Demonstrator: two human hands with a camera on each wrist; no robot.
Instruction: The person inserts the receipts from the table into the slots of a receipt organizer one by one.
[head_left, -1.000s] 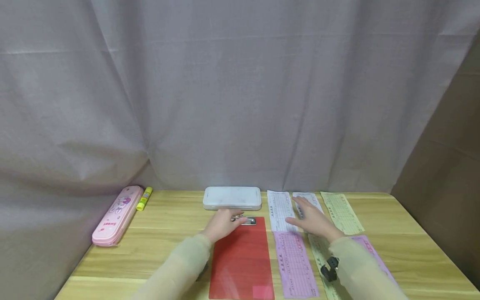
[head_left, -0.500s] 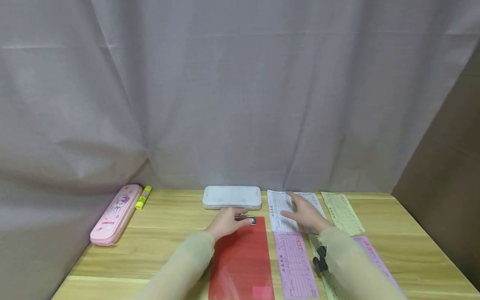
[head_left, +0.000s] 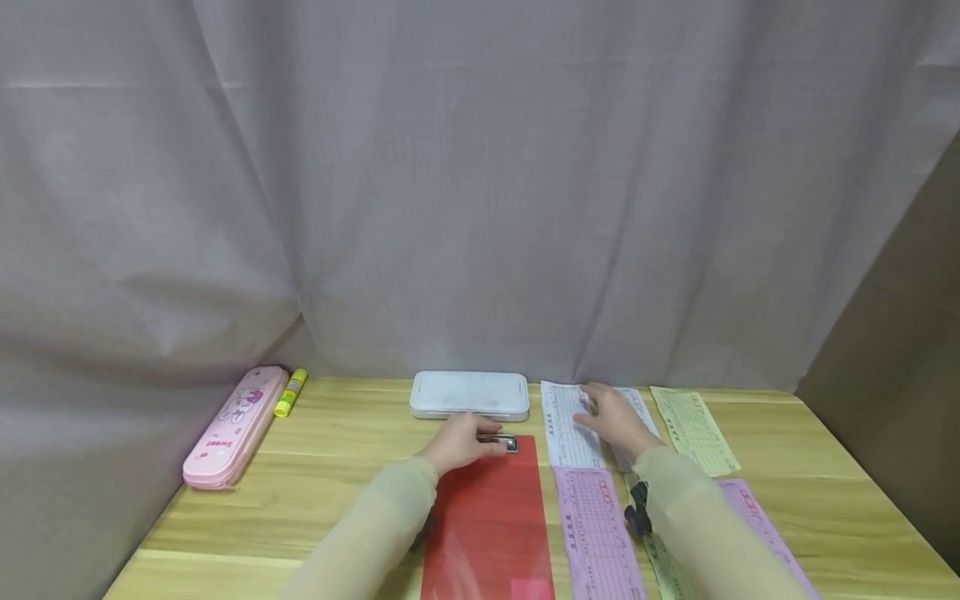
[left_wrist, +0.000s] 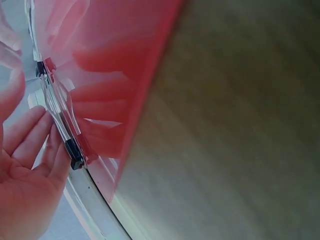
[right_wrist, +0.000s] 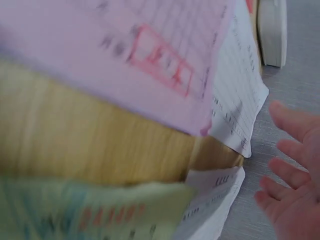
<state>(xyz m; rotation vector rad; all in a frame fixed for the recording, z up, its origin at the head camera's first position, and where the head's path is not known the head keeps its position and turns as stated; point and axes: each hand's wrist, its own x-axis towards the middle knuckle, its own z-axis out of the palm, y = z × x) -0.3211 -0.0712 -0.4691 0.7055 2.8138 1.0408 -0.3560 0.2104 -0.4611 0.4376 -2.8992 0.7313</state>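
Observation:
A red translucent clipboard [head_left: 487, 521] lies on the wooden table, with its metal clip [head_left: 504, 442] at the far end. My left hand [head_left: 459, 443] is at this clip, thumb on the near side and fingers on the far side. In the left wrist view its fingers lie nearly straight alongside the wire clip [left_wrist: 60, 112]; firm contact is hard to judge. My right hand [head_left: 615, 421] hovers over two white printed slips [head_left: 568, 425], fingers spread and holding nothing. A purple slip [head_left: 600, 533] lies in front of them.
A white flat case [head_left: 470, 393] stands behind the clipboard. At the left are a pink pencil case [head_left: 236, 429] and a yellow glue stick [head_left: 291, 393]. Right of my right hand lie a yellow-green slip [head_left: 696, 429] and another purple slip [head_left: 765, 529]. A grey curtain [head_left: 480, 192] hangs behind.
My left hand has slid slightly right along the clip. My right hand has shifted a little left over the white slips. The view has tilted slightly.

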